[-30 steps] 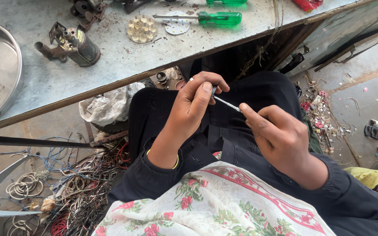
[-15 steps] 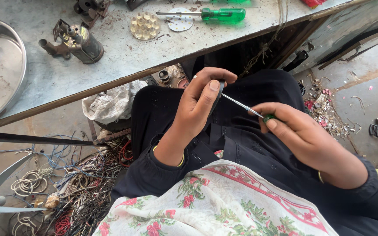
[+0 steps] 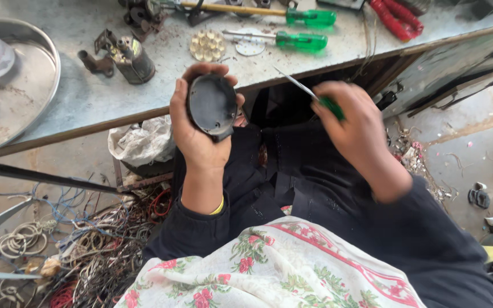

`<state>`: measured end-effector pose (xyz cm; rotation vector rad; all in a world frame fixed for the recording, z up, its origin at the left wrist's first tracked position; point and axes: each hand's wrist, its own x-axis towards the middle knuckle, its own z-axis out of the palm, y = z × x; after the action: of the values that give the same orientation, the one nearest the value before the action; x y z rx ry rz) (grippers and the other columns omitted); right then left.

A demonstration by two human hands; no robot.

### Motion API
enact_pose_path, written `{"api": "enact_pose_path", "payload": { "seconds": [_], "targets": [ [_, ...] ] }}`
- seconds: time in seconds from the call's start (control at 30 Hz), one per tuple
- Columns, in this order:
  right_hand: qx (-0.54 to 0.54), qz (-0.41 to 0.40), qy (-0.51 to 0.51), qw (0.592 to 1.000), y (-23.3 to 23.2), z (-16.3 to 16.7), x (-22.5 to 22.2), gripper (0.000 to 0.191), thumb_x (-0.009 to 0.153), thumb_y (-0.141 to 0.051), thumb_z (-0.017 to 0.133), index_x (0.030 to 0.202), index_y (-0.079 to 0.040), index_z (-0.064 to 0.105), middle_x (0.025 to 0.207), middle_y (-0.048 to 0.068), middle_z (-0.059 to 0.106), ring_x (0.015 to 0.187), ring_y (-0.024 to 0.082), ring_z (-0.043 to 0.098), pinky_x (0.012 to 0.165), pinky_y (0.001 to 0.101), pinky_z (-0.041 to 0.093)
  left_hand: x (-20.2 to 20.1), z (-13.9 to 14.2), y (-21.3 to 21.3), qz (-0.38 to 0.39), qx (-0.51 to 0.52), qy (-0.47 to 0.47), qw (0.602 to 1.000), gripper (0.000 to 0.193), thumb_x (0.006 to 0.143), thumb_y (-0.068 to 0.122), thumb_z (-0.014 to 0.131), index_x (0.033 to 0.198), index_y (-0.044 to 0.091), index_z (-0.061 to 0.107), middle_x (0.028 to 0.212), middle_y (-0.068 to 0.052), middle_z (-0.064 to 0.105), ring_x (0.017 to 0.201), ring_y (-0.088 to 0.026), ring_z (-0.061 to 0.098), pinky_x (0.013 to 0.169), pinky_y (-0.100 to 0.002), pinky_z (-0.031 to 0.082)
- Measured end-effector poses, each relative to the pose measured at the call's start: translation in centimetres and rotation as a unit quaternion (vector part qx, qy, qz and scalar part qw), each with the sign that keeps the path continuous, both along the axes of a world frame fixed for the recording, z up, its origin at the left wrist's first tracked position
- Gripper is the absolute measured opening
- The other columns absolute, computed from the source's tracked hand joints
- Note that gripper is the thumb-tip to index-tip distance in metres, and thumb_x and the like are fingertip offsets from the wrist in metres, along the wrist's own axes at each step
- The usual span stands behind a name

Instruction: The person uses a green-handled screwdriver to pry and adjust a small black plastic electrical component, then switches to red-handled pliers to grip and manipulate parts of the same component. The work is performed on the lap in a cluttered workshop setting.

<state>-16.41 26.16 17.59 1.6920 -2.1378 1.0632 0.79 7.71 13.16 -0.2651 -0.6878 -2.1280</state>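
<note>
Your left hand (image 3: 198,134) gripped the round dark metal cap (image 3: 212,106) closed-fingered, above your lap | your right hand (image 3: 356,122) clasped the green-handled thin screwdriver (image 3: 309,92), tip angled toward the cap, apart | grey worktop (image 3: 87,97) just beyond.

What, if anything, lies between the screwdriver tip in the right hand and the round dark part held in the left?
Nothing visible: only open space separates the screwdriver in the right hand from the round dark part gripped by the left hand.

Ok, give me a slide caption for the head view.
Left hand holds a round dark cap; right hand grips a green-handled screwdriver beside it.
</note>
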Motion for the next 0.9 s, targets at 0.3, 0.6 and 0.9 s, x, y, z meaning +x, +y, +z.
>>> {"api": "enact_pose_path", "payload": {
  "seconds": [0.3, 0.6, 0.9],
  "targets": [
    [-0.091, 0.009, 0.226, 0.97, -12.7, -1.4, -7.0, 0.022, 0.087, -0.015, 0.081, 0.107, -0.006, 0.076, 0.104, 0.011, 0.074, 0.099, 0.031, 0.067, 0.087, 0.0445, 0.048, -1.9, -1.0, 0.1, -0.138, 0.168, -0.009, 0.976, 0.045, 0.11, 0.043, 0.051, 0.133, 0.006, 0.058, 0.125, -0.016, 0.067, 0.113, -0.032, 0.066, 0.09, -0.047, 0.059],
    [0.021, -0.201, 0.213, 0.956, -4.1, -0.4, -22.1, 0.017, 0.087, -0.012, 0.079, 0.102, -0.004, 0.078, 0.106, 0.022, 0.069, 0.099, 0.042, 0.063, 0.089, 0.051, 0.048, -3.3, -2.0, -0.2, -0.161, 0.162, 0.021, 0.973, 0.053, 0.112, 0.05, 0.05, 0.132, 0.003, 0.058, 0.126, -0.02, 0.067, 0.116, -0.034, 0.068, 0.093, -0.05, 0.06],
    [0.134, -0.205, 0.147, 0.958, -4.4, -0.5, -25.0, 0.021, 0.087, -0.007, 0.073, 0.107, -0.004, 0.073, 0.111, 0.019, 0.069, 0.114, 0.041, 0.063, 0.098, 0.0501, 0.048, -3.9, -1.7, 0.7, -0.143, 0.161, 0.011, 0.977, 0.059, 0.108, 0.053, 0.052, 0.136, 0.001, 0.056, 0.124, -0.021, 0.066, 0.117, -0.036, 0.068, 0.104, -0.048, 0.057]
  ]
}}
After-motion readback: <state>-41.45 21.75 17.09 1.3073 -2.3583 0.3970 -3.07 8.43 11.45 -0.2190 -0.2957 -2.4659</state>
